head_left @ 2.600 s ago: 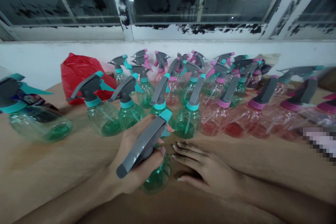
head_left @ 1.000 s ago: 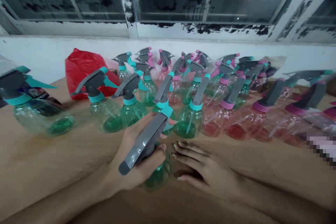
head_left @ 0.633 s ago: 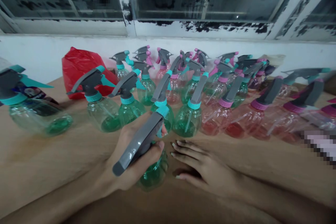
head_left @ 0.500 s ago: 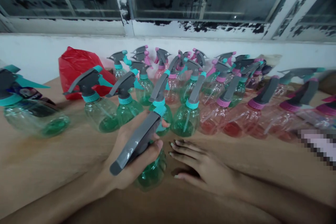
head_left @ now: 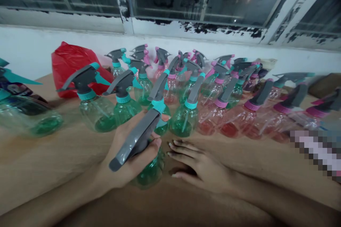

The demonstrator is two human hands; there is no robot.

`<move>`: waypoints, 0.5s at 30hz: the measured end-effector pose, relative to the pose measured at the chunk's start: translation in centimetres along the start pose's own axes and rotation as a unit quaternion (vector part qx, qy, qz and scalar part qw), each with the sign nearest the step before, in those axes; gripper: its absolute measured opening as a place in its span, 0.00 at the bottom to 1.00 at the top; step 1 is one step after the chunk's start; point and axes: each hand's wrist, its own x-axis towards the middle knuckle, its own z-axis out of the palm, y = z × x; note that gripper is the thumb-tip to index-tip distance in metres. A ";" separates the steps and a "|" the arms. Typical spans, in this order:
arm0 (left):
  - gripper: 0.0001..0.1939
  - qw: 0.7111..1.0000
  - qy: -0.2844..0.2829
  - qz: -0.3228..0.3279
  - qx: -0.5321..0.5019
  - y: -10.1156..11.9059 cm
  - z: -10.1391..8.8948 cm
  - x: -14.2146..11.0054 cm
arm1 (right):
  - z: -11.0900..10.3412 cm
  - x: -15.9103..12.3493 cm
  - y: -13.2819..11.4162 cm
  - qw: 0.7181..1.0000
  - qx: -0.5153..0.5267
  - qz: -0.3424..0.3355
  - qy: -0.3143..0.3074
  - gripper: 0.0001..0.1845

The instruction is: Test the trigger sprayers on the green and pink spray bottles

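A green spray bottle with a grey and teal trigger head stands near me on the wooden table, its grey lever pointing toward me. Wrapped round its neck, just under the head, is my left hand. My right hand rests on the tabletop to the right of this bottle, palm down, fingers stretched out and apart from it, holding nothing. Just beyond the hands, a row of other spray bottles runs across: green ones with teal collars, such as the green bottle, then pinkish-red ones with magenta collars, such as the red bottle.
More spray bottles crowd behind the front row, near the white wall. A red plastic bag sits at the back left. Another green bottle stands at far left beside a dark printed package. A pixelated patch covers something at right.
My view has shifted slightly, so the scene sits a little further left. My left hand keeps its hold on the spray bottle, and my right hand stays flat on the table.
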 end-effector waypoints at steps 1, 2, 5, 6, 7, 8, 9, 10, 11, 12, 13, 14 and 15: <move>0.17 1.000 0.002 0.001 -0.002 0.0 0.0 0.0 | 0.0 0.0 0.0 1.000 0.003 -0.001 0.003 0.27; 0.17 1.000 0.003 0.003 -0.004 0.0 0.0 0.1 | 0.1 0.0 0.0 1.000 0.005 -0.001 0.008 0.27; 0.16 1.000 0.007 0.005 -0.005 0.1 0.1 0.1 | 0.2 -0.1 0.1 1.000 0.011 -0.002 0.018 0.27; 0.16 1.000 0.009 0.004 -0.004 0.2 0.1 0.1 | 0.3 -0.1 0.1 1.000 0.011 -0.003 0.021 0.27; 0.16 1.000 0.013 0.004 -0.005 0.2 0.2 0.1 | 0.3 -0.1 0.1 1.000 0.011 -0.005 0.024 0.28; 0.16 1.000 0.020 0.005 -0.005 0.2 0.2 0.1 | 0.3 -0.1 0.1 1.000 0.011 -0.008 0.027 0.28; 0.16 1.000 0.026 0.004 -0.007 0.2 0.2 0.1 | 0.3 -0.1 0.1 1.000 0.010 -0.009 0.027 0.28; 0.15 0.999 0.031 0.003 -0.010 0.3 0.3 0.1 | 0.2 -0.1 0.1 1.000 0.010 -0.009 0.025 0.28; 0.15 0.999 0.035 0.001 -0.013 0.3 0.3 0.0 | 0.2 -0.1 0.1 1.000 0.009 -0.008 0.021 0.28; 0.16 0.999 0.039 0.001 -0.015 0.2 0.3 0.0 | 0.1 0.0 0.0 1.000 0.009 -0.005 0.017 0.28; 0.16 0.999 0.040 0.002 -0.017 0.2 0.3 0.0 | 0.0 0.0 0.0 1.000 0.010 -0.002 0.014 0.27; 0.17 0.999 0.040 0.005 -0.020 0.2 0.3 0.0 | -0.1 0.0 0.0 1.000 0.010 0.001 0.012 0.27; 0.18 0.999 0.040 0.007 -0.023 0.1 0.3 0.0 | -0.1 0.0 -0.1 1.000 0.010 0.002 0.012 0.27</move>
